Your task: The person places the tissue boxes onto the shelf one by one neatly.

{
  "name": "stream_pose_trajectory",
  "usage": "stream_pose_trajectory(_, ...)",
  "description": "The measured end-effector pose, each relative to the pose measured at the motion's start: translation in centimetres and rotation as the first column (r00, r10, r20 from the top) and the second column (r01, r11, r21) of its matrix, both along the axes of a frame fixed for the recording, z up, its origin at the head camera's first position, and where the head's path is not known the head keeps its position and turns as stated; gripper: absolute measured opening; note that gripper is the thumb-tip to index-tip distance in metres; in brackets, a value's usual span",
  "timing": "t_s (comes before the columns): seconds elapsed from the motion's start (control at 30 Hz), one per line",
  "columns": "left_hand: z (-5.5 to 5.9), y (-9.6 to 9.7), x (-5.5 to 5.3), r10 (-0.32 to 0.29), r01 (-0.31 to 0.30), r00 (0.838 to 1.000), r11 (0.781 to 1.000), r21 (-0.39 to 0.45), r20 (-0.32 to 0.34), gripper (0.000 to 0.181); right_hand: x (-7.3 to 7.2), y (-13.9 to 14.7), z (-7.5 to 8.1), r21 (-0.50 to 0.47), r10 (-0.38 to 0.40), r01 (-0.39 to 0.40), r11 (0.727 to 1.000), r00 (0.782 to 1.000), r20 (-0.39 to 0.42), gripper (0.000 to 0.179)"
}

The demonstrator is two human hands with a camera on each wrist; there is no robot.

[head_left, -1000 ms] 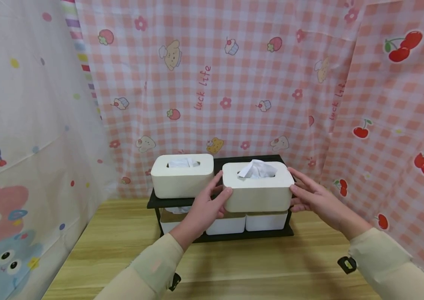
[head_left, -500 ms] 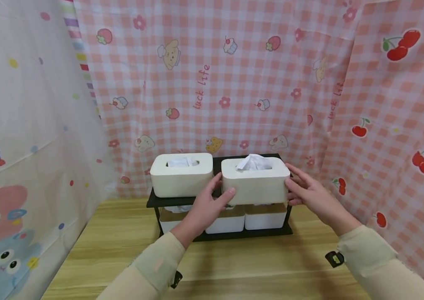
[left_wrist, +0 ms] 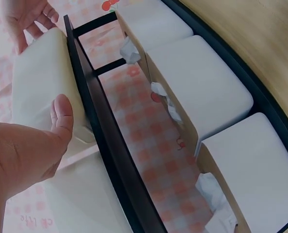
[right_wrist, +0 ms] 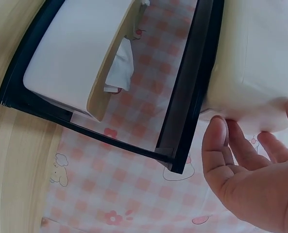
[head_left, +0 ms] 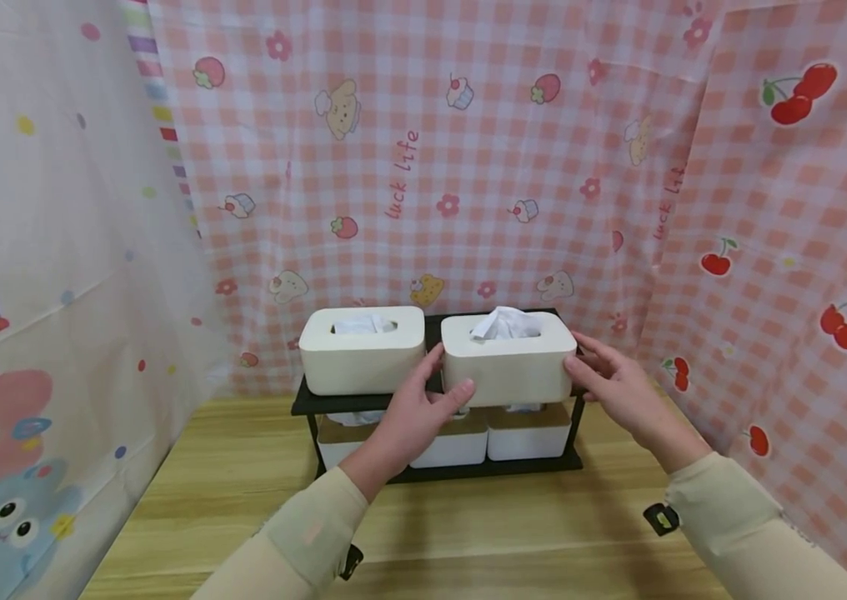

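A cream tissue box (head_left: pixel 509 371), a white tissue poking from its top slot, sits at the right of the top tier of a black two-tier rack (head_left: pixel 487 472). My left hand (head_left: pixel 410 421) grips its left end, thumb on the front face and fingers at the side. At the other end my right hand (head_left: pixel 622 390) holds it, thumb at the front corner and fingertips along the side. The right wrist view shows those fingertips (right_wrist: pixel 215 130) right at the box's lower edge. A second cream tissue box (head_left: pixel 359 362) stands to the left, a narrow gap apart.
On the lower tier stand three white tissue boxes with brown tops, among them a middle box (head_left: pixel 449 451) and a right box (head_left: pixel 528 443). The rack stands on a wooden table (head_left: pixel 243 500). Behind it hangs a pink checked curtain (head_left: pixel 423 167), with more cloth at both sides.
Both hands have carried the tissue box back and slightly left over the top tier. The lower boxes show more now. In the last half second the movement is slight.
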State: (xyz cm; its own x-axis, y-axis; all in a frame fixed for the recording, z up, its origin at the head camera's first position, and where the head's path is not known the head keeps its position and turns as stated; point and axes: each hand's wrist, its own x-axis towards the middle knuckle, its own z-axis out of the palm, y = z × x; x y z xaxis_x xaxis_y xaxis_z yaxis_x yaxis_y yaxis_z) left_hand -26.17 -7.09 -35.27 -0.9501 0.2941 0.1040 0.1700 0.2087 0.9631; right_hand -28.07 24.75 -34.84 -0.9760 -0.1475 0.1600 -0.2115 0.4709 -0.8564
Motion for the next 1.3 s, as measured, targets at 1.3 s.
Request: stream_pose_trajectory(1.3, 0.4, 1.1, -1.2, 0.067, -0.067, 0.997, 0.998, -0.012, 0.045, 0.093, -0.7, -0.9, 0.2, -0.058, 0.128, -0.127, 0.990, 0.992, 0.017, 0.077)
